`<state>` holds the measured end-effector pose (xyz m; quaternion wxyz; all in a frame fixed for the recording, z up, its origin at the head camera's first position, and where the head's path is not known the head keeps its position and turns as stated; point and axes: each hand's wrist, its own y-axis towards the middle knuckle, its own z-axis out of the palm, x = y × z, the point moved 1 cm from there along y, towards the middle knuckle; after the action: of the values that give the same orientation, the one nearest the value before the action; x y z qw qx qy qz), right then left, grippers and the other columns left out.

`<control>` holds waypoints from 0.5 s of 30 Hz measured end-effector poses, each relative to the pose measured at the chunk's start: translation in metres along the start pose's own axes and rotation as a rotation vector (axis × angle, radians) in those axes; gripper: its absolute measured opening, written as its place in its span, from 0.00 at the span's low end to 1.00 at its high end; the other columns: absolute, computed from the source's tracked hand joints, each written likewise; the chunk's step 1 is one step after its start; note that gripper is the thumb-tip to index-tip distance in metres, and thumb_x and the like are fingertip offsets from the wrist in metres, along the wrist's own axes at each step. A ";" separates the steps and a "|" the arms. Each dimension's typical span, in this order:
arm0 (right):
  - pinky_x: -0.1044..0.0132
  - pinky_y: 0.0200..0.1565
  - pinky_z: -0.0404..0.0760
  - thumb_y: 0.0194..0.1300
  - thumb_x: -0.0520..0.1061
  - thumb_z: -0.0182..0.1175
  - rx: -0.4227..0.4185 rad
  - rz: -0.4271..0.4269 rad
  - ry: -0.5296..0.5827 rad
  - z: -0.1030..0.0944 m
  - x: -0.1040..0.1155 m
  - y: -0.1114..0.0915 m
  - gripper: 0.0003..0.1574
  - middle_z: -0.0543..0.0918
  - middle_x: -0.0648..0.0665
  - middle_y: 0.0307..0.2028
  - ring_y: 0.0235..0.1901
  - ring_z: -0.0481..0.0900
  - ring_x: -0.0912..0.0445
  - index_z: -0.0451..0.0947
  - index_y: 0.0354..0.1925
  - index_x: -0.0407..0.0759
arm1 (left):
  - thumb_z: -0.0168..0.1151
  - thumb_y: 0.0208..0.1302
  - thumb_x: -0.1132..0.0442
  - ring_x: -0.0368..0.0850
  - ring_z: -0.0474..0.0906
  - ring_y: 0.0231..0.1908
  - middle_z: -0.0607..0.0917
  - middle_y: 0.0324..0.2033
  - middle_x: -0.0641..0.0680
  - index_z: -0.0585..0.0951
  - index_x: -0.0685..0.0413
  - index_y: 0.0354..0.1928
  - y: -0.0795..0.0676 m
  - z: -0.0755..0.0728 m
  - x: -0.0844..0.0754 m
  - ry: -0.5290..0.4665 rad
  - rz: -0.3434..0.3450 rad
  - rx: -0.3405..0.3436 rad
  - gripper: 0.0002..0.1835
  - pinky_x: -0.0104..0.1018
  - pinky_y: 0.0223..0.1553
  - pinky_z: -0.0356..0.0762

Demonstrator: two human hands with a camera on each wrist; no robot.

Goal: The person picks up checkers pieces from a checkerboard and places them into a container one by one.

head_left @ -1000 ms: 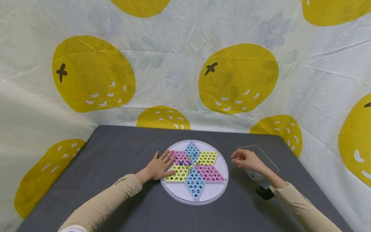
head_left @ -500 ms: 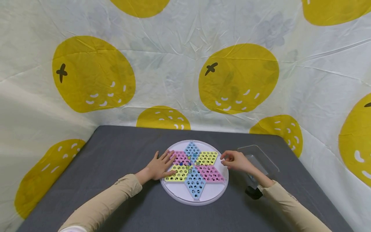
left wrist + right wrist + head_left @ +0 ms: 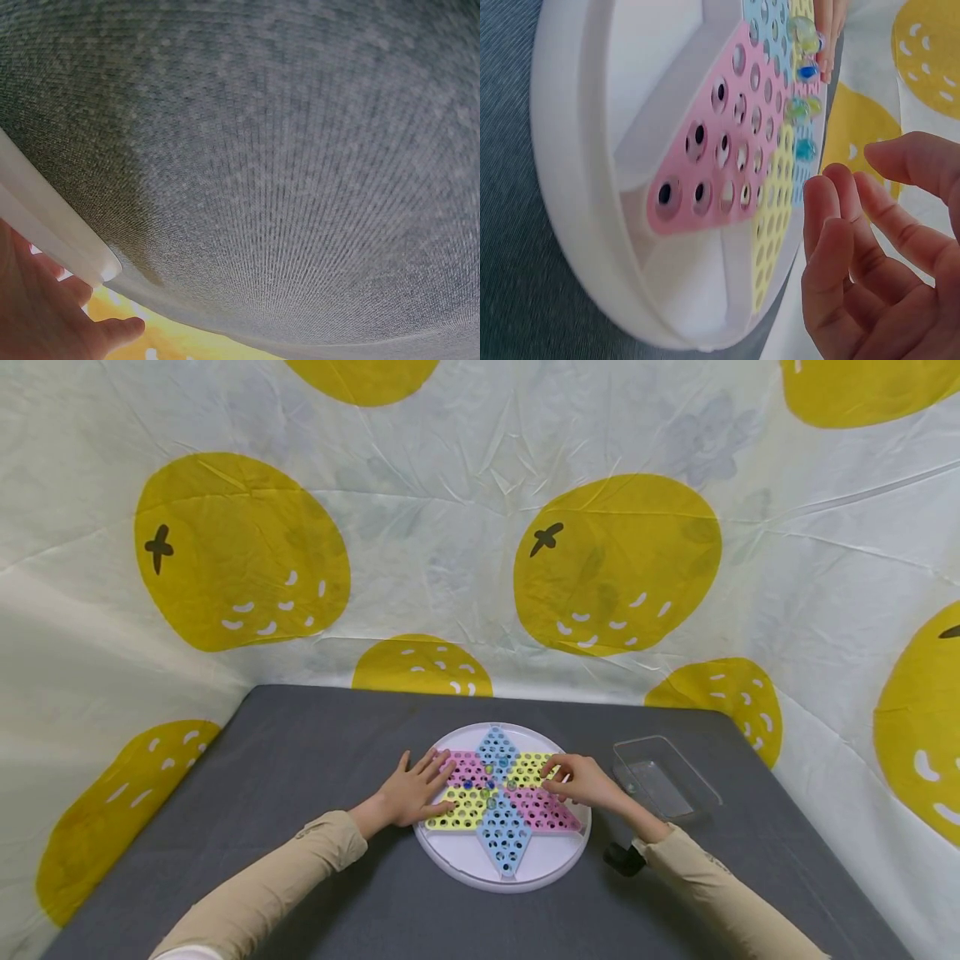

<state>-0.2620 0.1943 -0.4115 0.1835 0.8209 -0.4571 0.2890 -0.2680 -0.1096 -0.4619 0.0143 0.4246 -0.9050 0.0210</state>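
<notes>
A round white Chinese checkers board (image 3: 457,856) carries a star of pink, yellow and blue perforated points. Several glass marbles (image 3: 491,802) sit around its middle; a teal marble (image 3: 805,149) shows in the right wrist view. My left hand (image 3: 412,789) rests on the board's left side with its fingers spread; the left wrist view shows it by the white rim. Over the right side, my right hand (image 3: 581,781) hovers with bent fingers above the yellow and pink points. No marble shows among these fingers, and I cannot tell whether one is hidden there.
A clear plastic box (image 3: 663,785) stands on the dark grey tabletop (image 3: 360,727), right of the board and beyond the right forearm. A black device (image 3: 624,858) is at the right wrist. Behind the table hangs a white cloth (image 3: 435,552) with large yellow fruit prints.
My right hand has moved left, from beside the clear box to above the right part of the board, uncovering the box. My left hand and the board have stayed in place.
</notes>
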 end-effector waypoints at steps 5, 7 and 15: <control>0.72 0.18 0.69 0.56 0.42 0.58 0.000 -0.019 0.004 0.008 0.003 0.006 0.10 0.81 0.42 0.24 0.19 0.76 0.52 0.76 0.37 0.37 | 0.37 0.63 0.37 0.57 0.47 0.68 0.52 0.68 0.57 0.52 0.53 0.68 -0.001 0.000 0.000 -0.005 0.005 -0.014 0.38 0.65 0.58 0.48; 0.72 0.20 0.69 0.56 0.42 0.59 -0.003 -0.014 0.000 0.010 0.004 0.008 0.10 0.80 0.43 0.24 0.20 0.75 0.55 0.76 0.36 0.38 | 0.37 0.63 0.37 0.57 0.47 0.68 0.52 0.68 0.57 0.52 0.53 0.68 -0.001 0.000 0.000 -0.003 0.006 -0.015 0.38 0.65 0.58 0.48; 0.73 0.21 0.67 0.55 0.43 0.59 0.008 0.007 -0.001 0.019 0.008 0.017 0.11 0.79 0.45 0.24 0.21 0.69 0.63 0.77 0.36 0.38 | 0.37 0.63 0.37 0.57 0.47 0.68 0.52 0.68 0.57 0.53 0.53 0.68 -0.001 -0.001 -0.001 -0.001 -0.002 0.000 0.38 0.64 0.59 0.48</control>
<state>-0.2672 0.1694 -0.4200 0.1789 0.8201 -0.4591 0.2911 -0.2664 -0.1093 -0.4608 0.0140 0.4256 -0.9046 0.0207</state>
